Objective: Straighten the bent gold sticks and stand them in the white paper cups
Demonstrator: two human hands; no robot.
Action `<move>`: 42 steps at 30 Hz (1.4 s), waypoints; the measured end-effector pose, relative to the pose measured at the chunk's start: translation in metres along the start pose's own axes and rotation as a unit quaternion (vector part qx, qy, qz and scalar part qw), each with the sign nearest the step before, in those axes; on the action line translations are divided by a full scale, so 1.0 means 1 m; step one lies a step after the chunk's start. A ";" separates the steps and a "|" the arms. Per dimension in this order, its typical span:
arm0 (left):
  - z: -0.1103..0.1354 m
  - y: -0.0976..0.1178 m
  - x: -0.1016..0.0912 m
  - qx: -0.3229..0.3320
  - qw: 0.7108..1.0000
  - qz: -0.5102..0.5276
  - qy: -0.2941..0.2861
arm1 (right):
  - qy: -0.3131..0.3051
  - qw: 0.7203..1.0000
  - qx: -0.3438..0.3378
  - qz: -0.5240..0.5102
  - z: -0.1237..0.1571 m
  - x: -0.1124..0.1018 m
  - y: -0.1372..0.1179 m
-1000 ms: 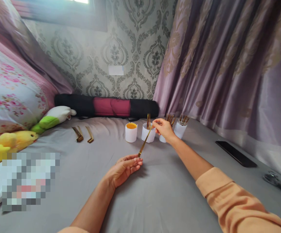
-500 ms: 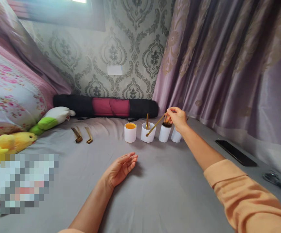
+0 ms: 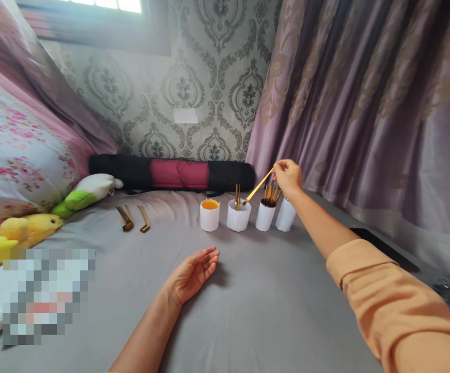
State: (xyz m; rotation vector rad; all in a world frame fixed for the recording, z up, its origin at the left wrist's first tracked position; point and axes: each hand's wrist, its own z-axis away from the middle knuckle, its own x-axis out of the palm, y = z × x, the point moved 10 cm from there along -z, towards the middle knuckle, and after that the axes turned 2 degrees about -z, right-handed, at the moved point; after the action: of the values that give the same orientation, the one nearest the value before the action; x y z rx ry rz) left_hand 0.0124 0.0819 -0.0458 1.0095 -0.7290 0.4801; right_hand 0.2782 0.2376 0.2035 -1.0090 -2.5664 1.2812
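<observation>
My right hand (image 3: 288,177) pinches the end of a slim paintbrush (image 3: 259,185) with a yellow handle. The brush slants down to the left, its dark tip at the rim of a white cup (image 3: 237,221) that has a few similar brushes standing in it. Beneath that hand is another white cup (image 3: 265,217) full of upright brushes (image 3: 272,194). A white cup with an orange inside (image 3: 209,219) stands left of these, and a fourth white cup (image 3: 286,216) is partly behind my wrist. My left hand (image 3: 194,273) rests open on the grey sheet, holding nothing.
Two small bundles of brushes (image 3: 125,220) (image 3: 144,219) lie on the sheet to the left. Plush toys (image 3: 28,228) line the left side. A black and maroon roll (image 3: 178,174) lies along the wall. A black phone (image 3: 388,249) is at the right, partly behind my sleeve.
My right hand has risen slightly with the brush. The brush tip has moved up and right, from in front of the second cup to its rim. My left hand stays put.
</observation>
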 end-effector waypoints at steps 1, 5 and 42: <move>0.000 0.000 0.000 0.000 1.000 0.001 0.001 | -0.002 1.000 -0.006 0.006 0.000 0.003 -0.002; -0.002 0.001 -0.001 -0.001 1.000 0.004 0.000 | -0.021 0.999 -0.021 0.026 0.004 0.013 -0.006; -0.003 0.000 -0.003 -0.002 1.000 0.008 0.006 | -0.256 0.966 0.018 0.031 0.034 0.096 0.021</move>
State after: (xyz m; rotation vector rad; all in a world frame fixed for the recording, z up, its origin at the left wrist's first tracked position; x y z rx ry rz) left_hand 0.0113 0.0845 -0.0485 0.9975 -0.7275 0.4979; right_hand 0.2022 0.2813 0.1480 -0.8433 -2.8694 1.8038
